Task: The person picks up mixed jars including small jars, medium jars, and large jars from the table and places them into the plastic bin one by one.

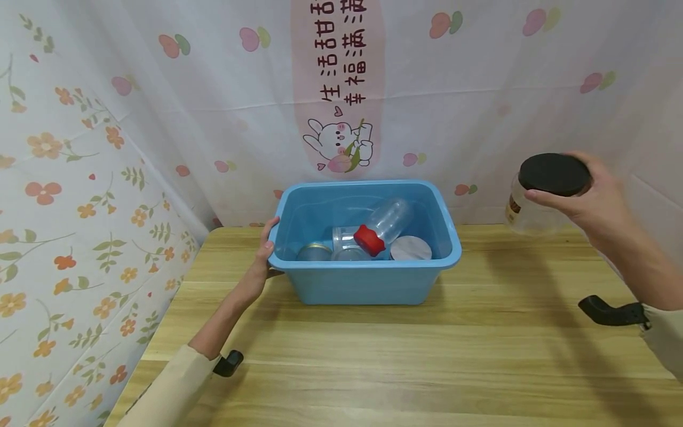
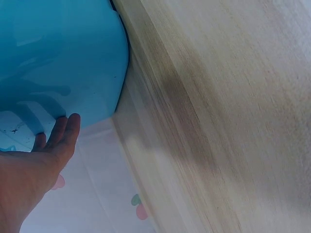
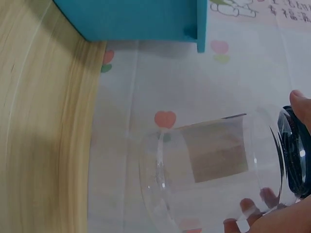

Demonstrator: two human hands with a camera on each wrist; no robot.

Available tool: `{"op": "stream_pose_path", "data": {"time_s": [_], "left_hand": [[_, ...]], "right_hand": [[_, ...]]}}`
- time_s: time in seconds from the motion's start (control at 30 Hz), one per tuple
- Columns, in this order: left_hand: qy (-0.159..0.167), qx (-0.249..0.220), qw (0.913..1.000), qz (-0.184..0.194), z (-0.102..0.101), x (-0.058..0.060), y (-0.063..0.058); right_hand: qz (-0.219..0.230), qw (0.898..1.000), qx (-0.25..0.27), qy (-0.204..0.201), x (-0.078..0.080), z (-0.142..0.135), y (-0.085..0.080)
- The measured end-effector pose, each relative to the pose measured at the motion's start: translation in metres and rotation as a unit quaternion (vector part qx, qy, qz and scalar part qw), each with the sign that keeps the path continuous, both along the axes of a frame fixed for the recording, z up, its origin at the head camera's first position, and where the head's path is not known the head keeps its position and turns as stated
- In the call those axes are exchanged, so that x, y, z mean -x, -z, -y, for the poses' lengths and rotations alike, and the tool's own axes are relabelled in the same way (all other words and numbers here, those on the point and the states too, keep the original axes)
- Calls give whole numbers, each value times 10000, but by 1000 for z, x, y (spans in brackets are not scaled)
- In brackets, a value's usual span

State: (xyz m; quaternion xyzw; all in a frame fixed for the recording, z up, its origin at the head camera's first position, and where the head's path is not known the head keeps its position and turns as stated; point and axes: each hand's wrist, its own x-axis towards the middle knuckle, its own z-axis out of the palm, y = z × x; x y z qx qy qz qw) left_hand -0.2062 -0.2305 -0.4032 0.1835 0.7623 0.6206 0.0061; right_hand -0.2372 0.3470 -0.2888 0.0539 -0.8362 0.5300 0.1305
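In the head view a blue plastic tub (image 1: pixel 363 284) stands on the wooden table. My left hand (image 1: pixel 260 261) holds its left rim; in the left wrist view the hand's fingertips (image 2: pixel 73 121) lie against the outer wall. Off to the tub's right, my right hand (image 1: pixel 608 198) grips a clear jar (image 1: pixel 525 216) by its black lid (image 1: pixel 555 174), raised above the table. The right wrist view shows this jar (image 3: pixel 209 165) lying sideways across the picture, see-through, with a label. Inside the tub are a clear jar with a red lid (image 1: pixel 369 240) and several other jars.
A white-topped jar (image 1: pixel 411 248) and a gold-rimmed jar (image 1: pixel 315 252) lie low in the tub. Behind the wooden table (image 1: pixel 373 362) hangs a patterned white curtain (image 1: pixel 240 107); a floral cloth (image 1: pixel 80 237) covers the left side.
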Motion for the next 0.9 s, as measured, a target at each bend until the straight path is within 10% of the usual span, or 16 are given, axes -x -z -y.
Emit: {"op": "stream_pose_path", "data": {"time_s": [0.53, 0.9], "left_hand": [[-42, -9, 10000, 3, 0, 1, 2], [-35, -43, 10000, 22, -1, 1, 1]], "right_hand": [[-125, 9963, 594, -607, 3, 23, 2], [-146, 9990, -116, -399, 6, 38, -3]]}}
